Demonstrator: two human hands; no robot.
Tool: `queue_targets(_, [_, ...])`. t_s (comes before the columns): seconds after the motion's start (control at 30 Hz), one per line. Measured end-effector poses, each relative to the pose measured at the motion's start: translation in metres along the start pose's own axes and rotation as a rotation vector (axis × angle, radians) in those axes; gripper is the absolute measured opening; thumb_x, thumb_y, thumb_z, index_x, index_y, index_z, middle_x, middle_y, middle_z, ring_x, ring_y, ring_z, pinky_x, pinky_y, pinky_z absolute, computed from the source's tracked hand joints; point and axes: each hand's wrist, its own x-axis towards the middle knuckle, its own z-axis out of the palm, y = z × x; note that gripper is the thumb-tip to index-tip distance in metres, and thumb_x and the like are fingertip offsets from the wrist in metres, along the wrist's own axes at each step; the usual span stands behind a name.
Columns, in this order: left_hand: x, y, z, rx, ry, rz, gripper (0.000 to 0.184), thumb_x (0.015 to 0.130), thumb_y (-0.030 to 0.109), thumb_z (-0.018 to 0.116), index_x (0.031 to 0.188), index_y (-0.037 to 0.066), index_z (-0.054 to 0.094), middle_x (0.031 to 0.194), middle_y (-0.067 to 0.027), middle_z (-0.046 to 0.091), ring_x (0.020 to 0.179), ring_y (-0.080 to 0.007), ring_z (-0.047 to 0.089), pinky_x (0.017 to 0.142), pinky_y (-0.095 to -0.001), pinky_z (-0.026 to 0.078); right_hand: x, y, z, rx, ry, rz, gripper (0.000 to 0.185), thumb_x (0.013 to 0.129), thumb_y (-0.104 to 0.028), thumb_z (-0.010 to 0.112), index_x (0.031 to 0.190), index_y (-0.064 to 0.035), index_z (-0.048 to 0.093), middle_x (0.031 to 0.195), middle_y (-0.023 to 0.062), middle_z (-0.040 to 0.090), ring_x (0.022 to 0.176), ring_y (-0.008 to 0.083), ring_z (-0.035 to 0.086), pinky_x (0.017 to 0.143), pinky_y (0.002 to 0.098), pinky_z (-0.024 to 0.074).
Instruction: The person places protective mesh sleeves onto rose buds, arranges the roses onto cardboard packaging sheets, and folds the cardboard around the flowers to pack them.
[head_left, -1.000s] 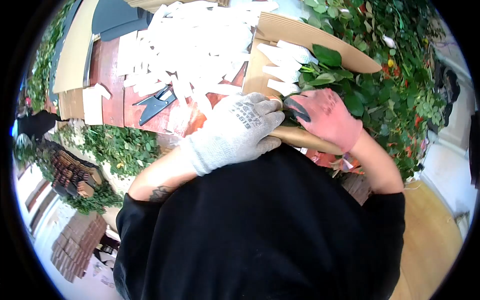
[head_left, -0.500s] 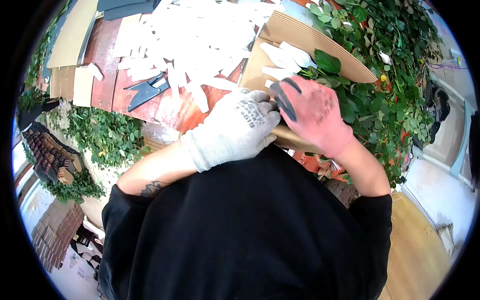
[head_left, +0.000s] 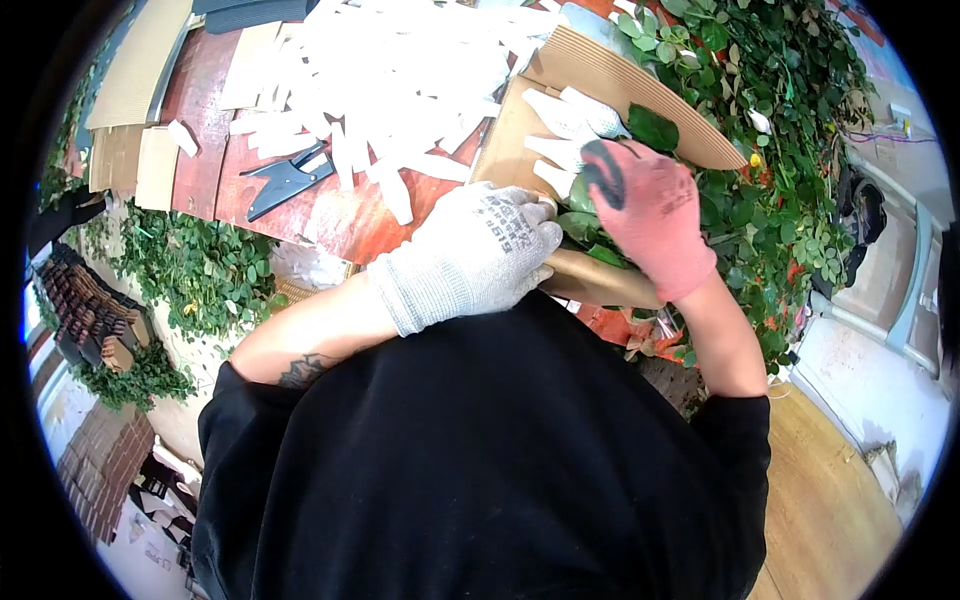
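Note:
My left hand [head_left: 485, 247], in a white knit glove with dark print, is closed at the left edge of a corrugated cardboard sheet [head_left: 505, 140]. Its fingers bend over the edge, and what lies under them is hidden. My right hand [head_left: 655, 215], in a pink glove with dark fingertips, has its fingers curled above green leaves [head_left: 590, 235] on the cardboard. Whatever those fingers hold is out of sight. Beside them lie several flower heads in white sleeves [head_left: 555, 110], side by side, with a large leaf [head_left: 653, 128] to their right.
White paper strips [head_left: 400, 75] are heaped on the red table [head_left: 215, 150]. A dark stapler-like tool [head_left: 290, 182] lies at their near side. Leafy stems [head_left: 790, 130] crowd the right, with more foliage [head_left: 195, 270] at the left. Cardboard pieces [head_left: 140, 75] stand at the back left.
My right hand has moved right, away from my left hand, uncovering leaves and another white-sleeved head between them. My left hand stays at the cardboard's edge.

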Motion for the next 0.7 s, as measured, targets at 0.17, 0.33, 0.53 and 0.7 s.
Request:
queue_targets(0.17, [-0.001,0.000,0.003,0.006,0.069,0.009,0.036,0.077,0.025,0.065,0.107,0.004,0.061,0.116,-0.0147,0.061,0.109,-0.0288,0.058,0.092,-0.0390,0.046,-0.010,-0.007,0.011,-0.105,-0.098,0.005,0.028,0.075,-0.019,0.068,0.099,-0.0071,0.059,0.093,0.0107,0.062,0.079,0.0289,0.063,0.069,0.0383,0.0507])
queue_targets(0.33, [0.001,-0.002,0.002,-0.012,0.036,0.030,0.036,0.076,0.024,0.066,0.106,0.004,0.061,0.115,-0.0150,0.061,0.109,-0.0289,0.057,0.091,-0.0394,0.047,-0.031,0.016,0.024,-0.236,-0.128,-0.010,0.035,0.075,-0.028,0.067,0.101,-0.0080,0.054,0.082,0.0101,0.060,0.075,0.0269,0.063,0.064,0.0388,0.0499])
queue_targets(0.53, [0.000,-0.001,0.003,0.016,0.060,0.030,0.035,0.076,0.023,0.066,0.105,0.004,0.061,0.114,-0.0144,0.061,0.108,-0.0285,0.058,0.090,-0.0380,0.048,-0.030,0.008,0.019,-0.252,-0.134,-0.089,0.048,0.072,-0.030,0.069,0.111,-0.0069,0.052,0.089,0.0119,0.061,0.085,0.0281,0.061,0.069,0.0403,0.0495])
queue_targets(0.7, [0.000,-0.002,0.001,-0.008,0.026,0.034,0.034,0.077,0.024,0.066,0.104,0.004,0.061,0.113,-0.0146,0.061,0.109,-0.0285,0.058,0.090,-0.0383,0.048,-0.013,0.004,0.018,-0.102,-0.160,-0.034,0.039,0.071,-0.021,0.070,0.104,-0.0075,0.055,0.091,0.0131,0.063,0.084,0.0320,0.062,0.073,0.0411,0.0490])
